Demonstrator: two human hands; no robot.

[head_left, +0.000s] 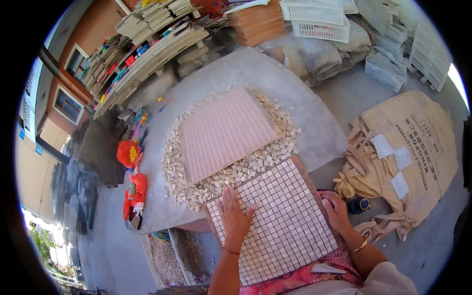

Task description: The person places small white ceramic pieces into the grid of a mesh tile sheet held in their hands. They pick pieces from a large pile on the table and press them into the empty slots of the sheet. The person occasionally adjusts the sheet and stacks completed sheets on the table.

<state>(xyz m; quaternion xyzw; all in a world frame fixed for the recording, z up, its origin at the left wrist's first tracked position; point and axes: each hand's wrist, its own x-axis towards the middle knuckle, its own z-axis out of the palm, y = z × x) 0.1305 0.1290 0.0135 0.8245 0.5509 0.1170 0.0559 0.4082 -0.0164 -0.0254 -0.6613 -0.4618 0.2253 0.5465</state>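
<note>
Fingers point(231, 199) of my left hand point(233, 219) lie spread and flat on the filled tile tray point(280, 226), near its upper left corner, pinching nothing. My right hand point(335, 210) curls over the tray's right edge, fingers bent together around the rim; I can't tell how firmly it grips. The tray rests across my lap, its far corner touching the grey table point(305, 118), just beside the loose chips point(231, 177) heaped around an empty pink grid point(223, 132).

As I judge it, the risk sits in the tray's tilt: it is propped half on my knees, half at the table edge, so a slip of the right hand could let it slide and shake the small squares out of their cells. Pressing unevenly with the flat left palm could also pop pieces near the corner out of line. Below the tray a white basket point(169, 255) of chips stands on the ground.
</note>
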